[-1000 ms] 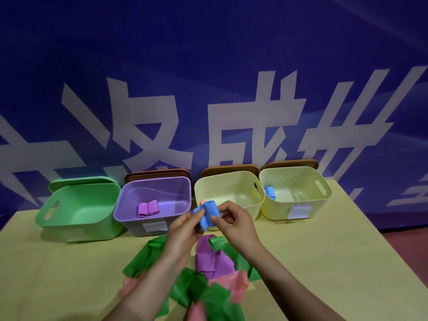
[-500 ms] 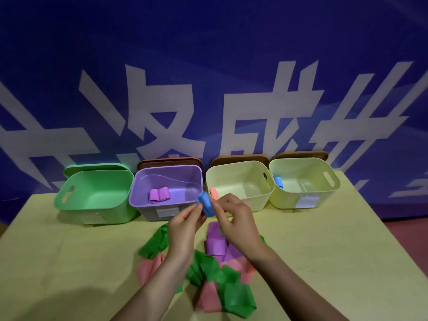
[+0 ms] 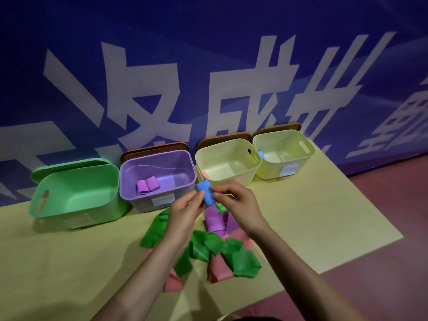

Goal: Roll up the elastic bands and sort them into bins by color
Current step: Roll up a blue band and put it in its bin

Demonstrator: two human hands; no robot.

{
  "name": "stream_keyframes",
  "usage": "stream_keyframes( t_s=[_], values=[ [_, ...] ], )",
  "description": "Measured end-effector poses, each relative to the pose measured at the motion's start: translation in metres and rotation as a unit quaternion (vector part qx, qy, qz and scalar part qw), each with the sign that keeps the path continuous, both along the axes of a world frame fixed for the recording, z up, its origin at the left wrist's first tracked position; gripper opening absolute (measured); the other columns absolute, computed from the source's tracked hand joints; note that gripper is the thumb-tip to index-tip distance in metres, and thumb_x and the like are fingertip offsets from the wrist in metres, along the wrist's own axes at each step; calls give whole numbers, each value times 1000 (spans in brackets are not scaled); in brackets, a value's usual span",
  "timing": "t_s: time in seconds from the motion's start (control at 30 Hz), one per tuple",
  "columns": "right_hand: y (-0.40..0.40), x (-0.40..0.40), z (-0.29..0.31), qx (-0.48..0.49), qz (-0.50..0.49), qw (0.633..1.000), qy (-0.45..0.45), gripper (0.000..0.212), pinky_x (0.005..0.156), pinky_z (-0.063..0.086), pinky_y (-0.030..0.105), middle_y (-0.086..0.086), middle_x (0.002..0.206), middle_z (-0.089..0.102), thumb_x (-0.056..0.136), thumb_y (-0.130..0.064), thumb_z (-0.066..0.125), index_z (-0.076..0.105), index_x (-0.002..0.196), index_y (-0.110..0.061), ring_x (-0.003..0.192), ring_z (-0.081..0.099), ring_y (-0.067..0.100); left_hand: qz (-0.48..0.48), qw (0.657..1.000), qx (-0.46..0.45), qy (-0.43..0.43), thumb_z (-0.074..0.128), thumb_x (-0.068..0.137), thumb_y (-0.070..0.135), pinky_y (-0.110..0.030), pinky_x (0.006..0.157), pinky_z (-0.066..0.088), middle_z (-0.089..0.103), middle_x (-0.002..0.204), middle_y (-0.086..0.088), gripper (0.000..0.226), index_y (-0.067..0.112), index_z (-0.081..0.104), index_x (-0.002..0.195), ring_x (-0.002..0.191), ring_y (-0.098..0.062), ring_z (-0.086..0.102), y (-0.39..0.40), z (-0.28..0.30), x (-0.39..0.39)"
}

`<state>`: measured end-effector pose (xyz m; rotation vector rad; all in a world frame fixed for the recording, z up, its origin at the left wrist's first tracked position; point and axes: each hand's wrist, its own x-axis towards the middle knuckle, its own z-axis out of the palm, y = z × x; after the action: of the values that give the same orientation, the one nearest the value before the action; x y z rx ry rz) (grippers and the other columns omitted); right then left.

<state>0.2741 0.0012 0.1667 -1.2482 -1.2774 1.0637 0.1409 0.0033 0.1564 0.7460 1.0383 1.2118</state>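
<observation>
Above the worktop [image 3: 324, 216], both hands pinch a rolled blue band [image 3: 207, 192], keeping it from unrolling.
Four open bins wait behind; the far-right bin [image 3: 287, 140] already holds blue; loose bands [image 3: 208, 246] lie below; left hand [image 3: 184, 212] and right hand [image 3: 238, 205] each grip one side.

The green bin [image 3: 76, 193], the purple bin [image 3: 159, 177] and the two pale yellow bins [image 3: 228, 161] [image 3: 283, 151] looked like smooth moulded plastic with a soft sheen. The brown lids [image 3: 155, 148] behind them looked matt and wood-like. White paper-like labels [image 3: 162, 200] sat on the bin fronts. The blue rolled band [image 3: 206, 191] and the loose bands [image 3: 208, 249] on the bench looked like thin, smooth, rubbery sheet. The bench [image 3: 312, 216] wore a matt yellow covering. The far backdrop [image 3: 208, 66] looked like smooth printed sheet.
</observation>
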Motion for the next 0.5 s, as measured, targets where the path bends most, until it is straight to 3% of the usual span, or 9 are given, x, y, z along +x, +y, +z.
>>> stream_keyframes(
  t_s=[0.1,0.2,0.4,0.5],
  values=[
    [-7,-6,-4,-36,-27,999,20,25,75,51,18,-2,88,65,80,4,70,64,95,-14,82,61,7,-28,999,19,38,51,93,0,-23,81,56,74,81,3,21,11,68,89,80,-9,68,-1,-4,-3],
    [-12,-5,-8,-63,-32,997,6,32,79,52,21,4,96,68,82,-1,71,65,109,-16,86,63,9,-22,999,15,44,55,90,-4,-17,69,56,73,78,7,21,14,65,94,74,-5,70,-3,-4,-4],
    [-12,2,-14,-45,-13,996,-75,22,78,54,22,8,98,71,85,-2,65,67,107,-7,91,67,17,-48,992,23,118,59,87,-6,-13,64,54,67,79,-2,15,7,63,93,65,-2,66,1,-3,-2],
    [-1,9,-12,-32,-3,995,-95,21,70,48,14,4,89,68,86,0,63,64,106,-4,76,63,3,-56,988,28,141,58,88,-5,-16,68,54,65,80,-6,12,3,63,95,72,-12,63,14,-4,9]
  ],
)
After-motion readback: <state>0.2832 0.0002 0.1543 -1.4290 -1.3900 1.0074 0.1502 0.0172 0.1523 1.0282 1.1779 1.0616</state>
